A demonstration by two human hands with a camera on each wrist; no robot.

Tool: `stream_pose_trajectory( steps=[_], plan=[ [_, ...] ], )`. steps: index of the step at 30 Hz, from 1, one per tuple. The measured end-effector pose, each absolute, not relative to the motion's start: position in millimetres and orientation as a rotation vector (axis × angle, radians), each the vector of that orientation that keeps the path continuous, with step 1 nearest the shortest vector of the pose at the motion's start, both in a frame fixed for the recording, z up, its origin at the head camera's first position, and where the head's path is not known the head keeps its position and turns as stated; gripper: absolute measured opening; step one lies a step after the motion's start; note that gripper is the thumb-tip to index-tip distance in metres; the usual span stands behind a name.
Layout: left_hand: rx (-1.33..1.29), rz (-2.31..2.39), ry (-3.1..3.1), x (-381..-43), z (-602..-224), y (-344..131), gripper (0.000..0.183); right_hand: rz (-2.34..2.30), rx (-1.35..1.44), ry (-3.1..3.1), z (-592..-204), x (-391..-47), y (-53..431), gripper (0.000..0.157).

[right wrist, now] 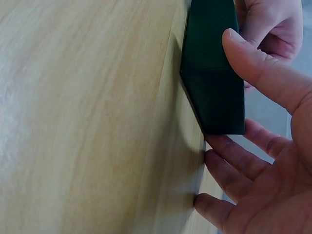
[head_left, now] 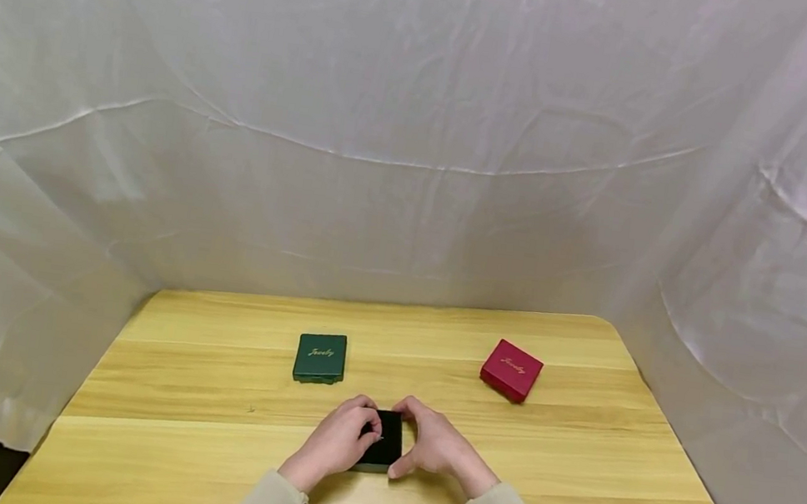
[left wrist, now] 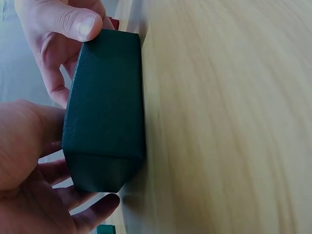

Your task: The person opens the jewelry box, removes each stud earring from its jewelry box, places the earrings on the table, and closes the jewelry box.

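Observation:
In the head view, a small green jewelry box base [head_left: 388, 450] with a black inside sits lidless on the table. My right hand [head_left: 431, 445] grips its right side, thumb at the near corner and fingers at the far one. Over the left part of the black inside is my left hand [head_left: 343, 438], thumb and forefinger pinched together. A tiny shiny item [head_left: 381, 438] glints at those fingertips; its kind is too small to tell. The wrist views show the box's green wall [left wrist: 105, 97], its inside hidden, with the right thumb [right wrist: 253, 68] on the rim.
A green box lid or box marked "Jewelry" [head_left: 320, 357] lies farther back on the left. At the back right stands a red jewelry box [head_left: 511, 370], turned at an angle. Pale cloth [head_left: 406, 227] hangs behind the wooden table [head_left: 204, 396] and along its sides.

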State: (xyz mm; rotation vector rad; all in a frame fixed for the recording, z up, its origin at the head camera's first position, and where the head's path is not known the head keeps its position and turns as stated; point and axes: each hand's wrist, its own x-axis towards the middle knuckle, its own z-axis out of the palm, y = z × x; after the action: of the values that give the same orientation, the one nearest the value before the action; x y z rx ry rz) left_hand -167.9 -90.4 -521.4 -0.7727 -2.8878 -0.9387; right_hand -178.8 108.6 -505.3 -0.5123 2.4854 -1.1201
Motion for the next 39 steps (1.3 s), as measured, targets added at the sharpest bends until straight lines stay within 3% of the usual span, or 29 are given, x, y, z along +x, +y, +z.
stream_pose_trajectory(
  steps=[15,27,39],
  plan=[
    [-0.702,-1.034,-2.824,-159.7,-505.2,-132.6,0.013,-1.155,-0.497,2.479,-507.1,-177.9,108.1,0.080],
    [-0.341,-1.061,-2.841,-158.2,-498.3,-197.9,0.010,-1.151,-0.499,2.485,-507.7,-177.7,108.9,0.079],
    [-0.184,-0.992,-2.879,-158.2,-501.9,-250.7,0.006,-1.155,-0.496,2.477,-506.0,-176.0,108.4,0.079]
  ],
)
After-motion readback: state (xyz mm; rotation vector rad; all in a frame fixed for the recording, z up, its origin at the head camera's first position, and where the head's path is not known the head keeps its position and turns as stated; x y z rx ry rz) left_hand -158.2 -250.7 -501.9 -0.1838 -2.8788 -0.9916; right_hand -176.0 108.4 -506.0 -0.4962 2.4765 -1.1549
